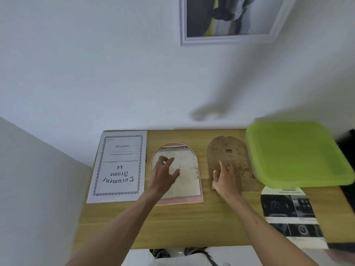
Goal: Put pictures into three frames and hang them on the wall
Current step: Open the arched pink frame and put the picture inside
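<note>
Left hand [165, 173]: fingers loosely curled, holding nothing, over the arched frame [177, 174]; contact unclear.
Right hand [224, 179]: fingers spread on the brown backing board [228, 162], probably to lift it.
Arched frame: lies flat mid-table [192, 223], pinkish rim, pale printed sheet inside; board lies just beside it, so the frame is open for loading.
Backing board: arched, mottled, small hanger in its upper middle.
A4 insert sheet [118, 166]: left of the frame.
Printed photo page [292, 214]: right, near the green lid [295, 152].
White frame [228, 22]: already on the wall.
</note>
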